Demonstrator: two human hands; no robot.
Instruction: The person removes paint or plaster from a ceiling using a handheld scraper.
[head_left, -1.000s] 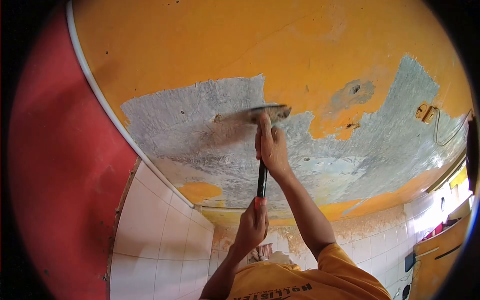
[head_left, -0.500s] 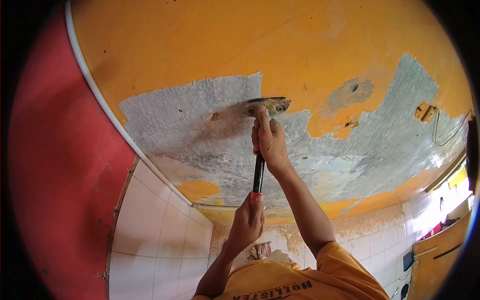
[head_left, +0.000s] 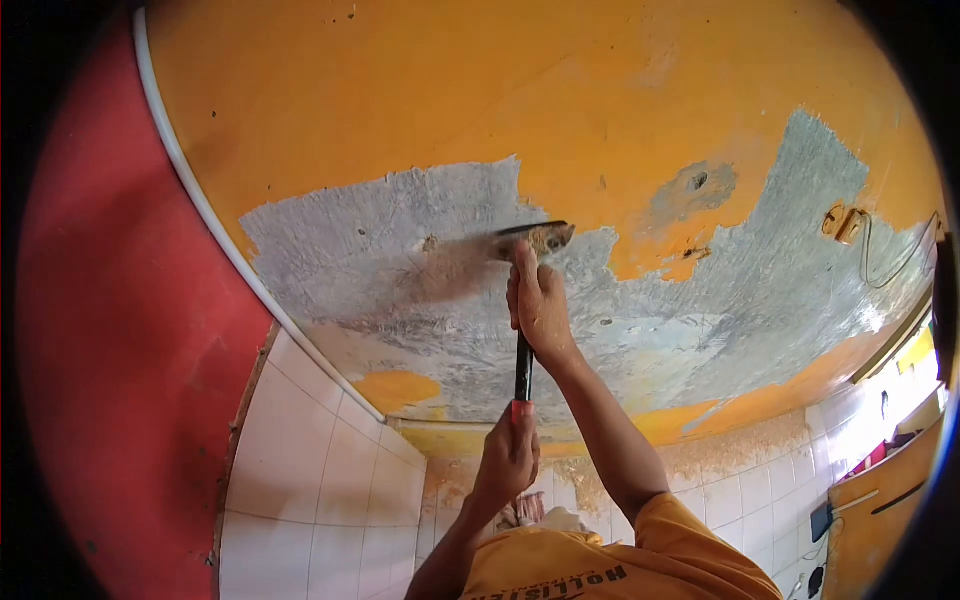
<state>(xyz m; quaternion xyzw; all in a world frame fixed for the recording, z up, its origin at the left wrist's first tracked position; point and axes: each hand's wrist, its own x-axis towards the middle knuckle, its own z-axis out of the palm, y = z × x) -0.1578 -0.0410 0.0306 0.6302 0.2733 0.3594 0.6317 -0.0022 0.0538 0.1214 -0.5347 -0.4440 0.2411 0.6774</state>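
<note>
A long-handled scraper [head_left: 524, 365] is held upright against the wall, its wide blade head at the edge of the orange paint. My right hand [head_left: 541, 310] is closed around the black shaft just below the head, with the thumb stretched up onto the head. Lower down, my left hand [head_left: 508, 455] wraps the red grip at the handle's end. Pale dust and crumbs cling to the head and to my right hand. Around the blade the wall shows a bare grey patch [head_left: 400, 225] with ragged borders, and orange paint [head_left: 480, 80] above it.
A white pipe [head_left: 190, 190] runs down the corner beside the red wall [head_left: 120, 300]. White tiles [head_left: 290, 450] cover the lower walls. At right are an electrical socket [head_left: 848, 226] with a loose wire and a wooden cabinet [head_left: 885, 500].
The scraper head has slid down the wall, off the orange edge and onto more of the grey. Both hands have moved down with it, still gripping.
</note>
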